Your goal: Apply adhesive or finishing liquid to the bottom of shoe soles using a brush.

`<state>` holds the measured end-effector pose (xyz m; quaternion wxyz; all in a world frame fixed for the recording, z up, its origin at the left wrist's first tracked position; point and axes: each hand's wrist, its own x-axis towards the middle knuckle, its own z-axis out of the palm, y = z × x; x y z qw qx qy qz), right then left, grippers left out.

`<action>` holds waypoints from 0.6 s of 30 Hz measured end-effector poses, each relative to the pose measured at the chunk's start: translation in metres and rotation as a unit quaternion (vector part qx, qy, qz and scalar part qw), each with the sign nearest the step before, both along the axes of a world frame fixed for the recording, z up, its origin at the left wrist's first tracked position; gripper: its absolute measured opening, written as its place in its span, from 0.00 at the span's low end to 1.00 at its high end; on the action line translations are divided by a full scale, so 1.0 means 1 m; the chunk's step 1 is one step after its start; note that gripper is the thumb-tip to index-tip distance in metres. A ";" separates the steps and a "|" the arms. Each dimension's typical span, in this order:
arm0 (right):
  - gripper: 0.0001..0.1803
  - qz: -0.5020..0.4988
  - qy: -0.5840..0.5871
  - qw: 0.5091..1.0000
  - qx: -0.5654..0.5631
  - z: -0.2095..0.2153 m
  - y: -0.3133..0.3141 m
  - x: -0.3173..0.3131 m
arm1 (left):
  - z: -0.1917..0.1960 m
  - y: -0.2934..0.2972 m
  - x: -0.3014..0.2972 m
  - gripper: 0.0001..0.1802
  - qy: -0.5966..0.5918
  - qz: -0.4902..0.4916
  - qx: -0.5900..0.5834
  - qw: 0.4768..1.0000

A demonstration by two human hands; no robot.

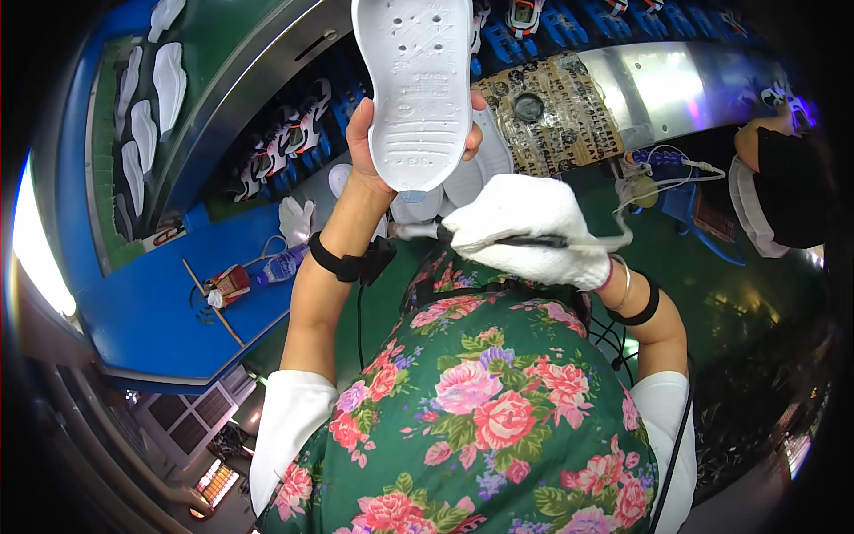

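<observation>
My bare left hand (pixel 372 169) grips a white foam shoe sole (pixel 420 107) around its lower end, with fingertips showing on both edges. The sole stands upright with its grooved, holed face toward me. Below it and to the right, my right hand (pixel 525 222), in a white knit glove, is closed around a slim tool with a black handle (pixel 538 241). A pale hose (pixel 614 241) runs from the tool's rear end. Its thin front end (pixel 414 230) points left beneath the sole, apart from it; I cannot make out the tip. More white soles (pixel 485 165) lie behind my hands.
On the left is a blue table (pixel 151 311) with a white glove (pixel 295 220) and a bottle (pixel 280 267). Several soles (pixel 169 84) lie on a green surface beyond. Shoes (pixel 298 133) stand along a blue rack. Taped cardboard (pixel 556 116) covers the metal edge. Another person (pixel 787 187) is at right.
</observation>
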<state>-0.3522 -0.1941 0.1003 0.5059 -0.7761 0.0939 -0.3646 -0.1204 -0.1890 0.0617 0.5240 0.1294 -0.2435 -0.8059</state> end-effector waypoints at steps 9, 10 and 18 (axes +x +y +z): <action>0.16 -0.078 -0.001 0.978 -0.195 0.000 -0.009 -0.006 | 0.003 0.000 0.005 0.49 0.012 -0.025 0.072 0.997; 0.19 -0.052 0.009 0.976 -0.210 -0.002 -0.006 -0.007 | 0.001 -0.004 0.006 0.48 0.061 -0.059 0.036 0.996; 0.09 -0.086 -0.055 0.992 0.071 0.003 -0.007 0.005 | -0.003 -0.012 0.006 0.48 0.053 -0.037 0.033 0.997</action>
